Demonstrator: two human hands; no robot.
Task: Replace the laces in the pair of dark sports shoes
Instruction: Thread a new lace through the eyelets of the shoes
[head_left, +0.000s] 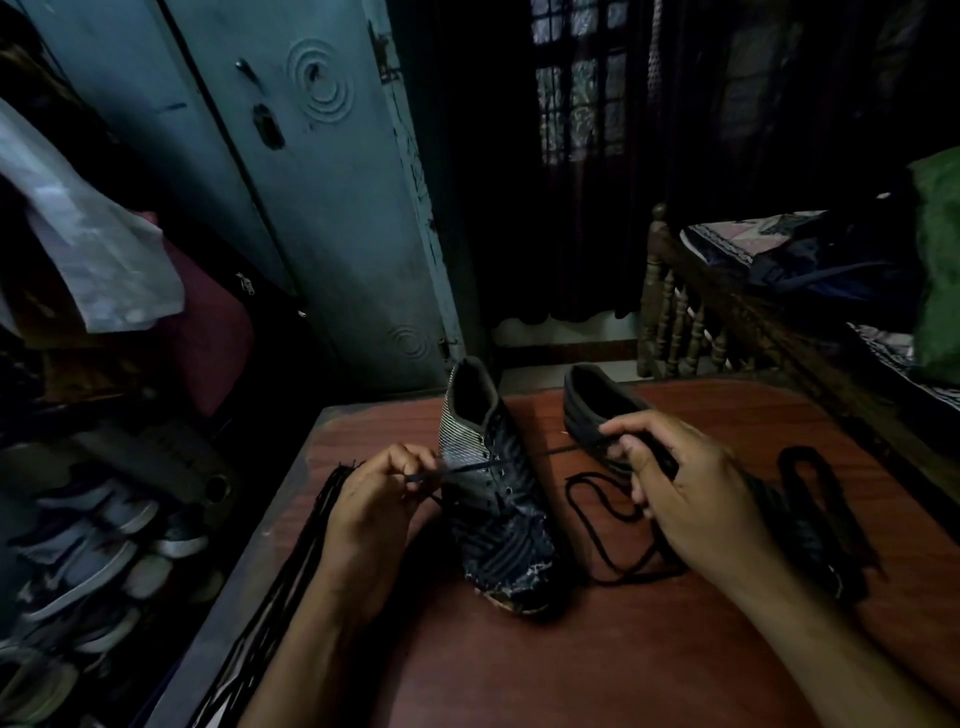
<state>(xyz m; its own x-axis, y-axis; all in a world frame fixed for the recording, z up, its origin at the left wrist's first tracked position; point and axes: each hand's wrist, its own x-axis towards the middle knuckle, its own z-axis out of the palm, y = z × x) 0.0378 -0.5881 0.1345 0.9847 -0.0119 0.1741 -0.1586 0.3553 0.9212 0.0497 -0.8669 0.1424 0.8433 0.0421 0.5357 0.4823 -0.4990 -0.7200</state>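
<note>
A dark striped sports shoe stands on the reddish wooden table, toe towards me. A black lace runs taut across its eyelets. My left hand pinches one end of that lace left of the shoe. My right hand grips the other end, in front of the second dark shoe, which it partly hides. Slack black lace loops on the table between the shoes.
A bundle of black laces lies along the table's left edge. Another black lace loop lies at the right. Shoes are piled on the floor at left. A wardrobe door and a wooden bed stand behind.
</note>
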